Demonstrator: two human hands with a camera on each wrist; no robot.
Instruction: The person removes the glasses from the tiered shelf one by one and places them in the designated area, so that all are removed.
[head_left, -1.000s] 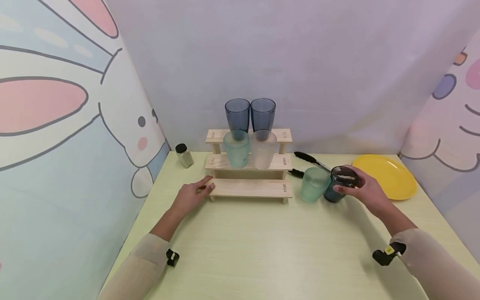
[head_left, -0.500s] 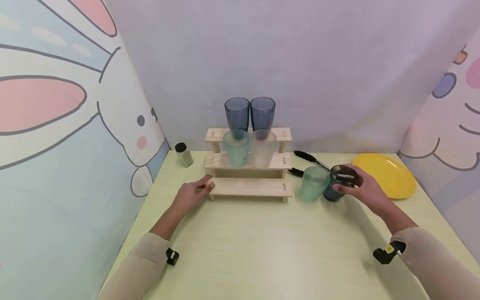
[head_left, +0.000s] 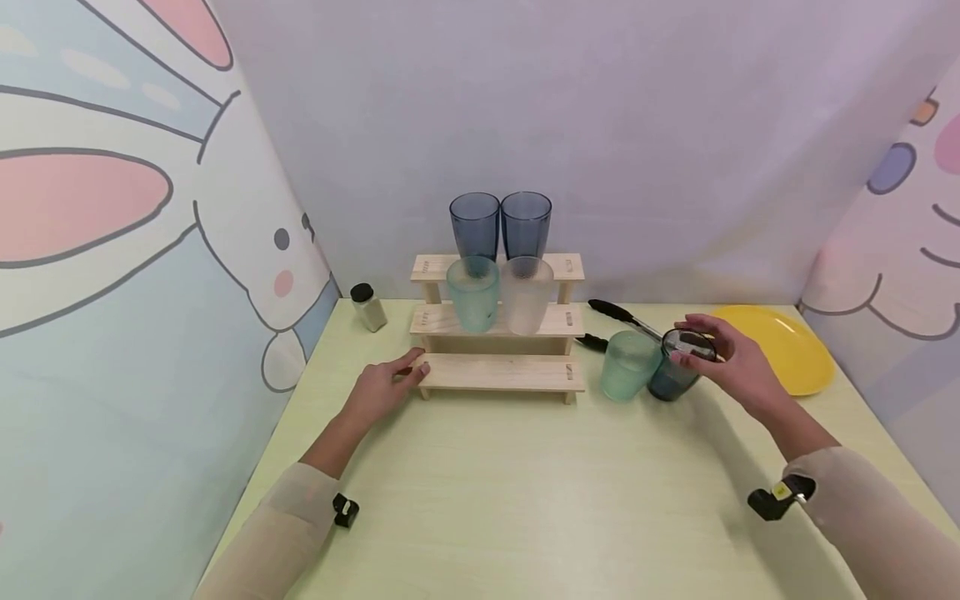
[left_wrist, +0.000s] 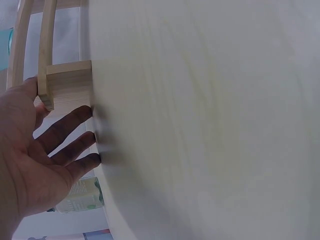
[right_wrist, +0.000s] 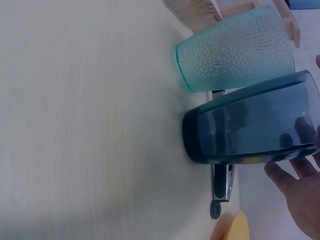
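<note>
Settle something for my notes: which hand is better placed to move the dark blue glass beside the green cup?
Probably the right hand: it is curled around the upper part of the dark blue glass. The left hand grips the wooden rack at its left end, farther from the glass.

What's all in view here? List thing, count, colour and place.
Wooden rack: 1, pale, mid-table
Top glasses: 2, dark blue, top tier
Green cup: 1, pale green, middle tier left
Frosted cup: 1, whitish, middle tier right
Loose cup: 1, pale green, right of rack
Loose glass: 1, dark blue, beside that cup
Tongs: 1, black and silver, behind those two
Plate: 1, yellow, far right
Jar: 1, pale, black-lidded, left of rack
Table: 1, pale yellow-green, beneath
Back wall: 1, pale lilac, behind
Cartoon panels: 2, multicoloured, left and right
Left hand: 1, pinching rack's lowest tier
Right hand: 1, at loose glass's rim
Sleeves: 2, beige, forearms
Wrist devices: 2, black, wrists
</note>
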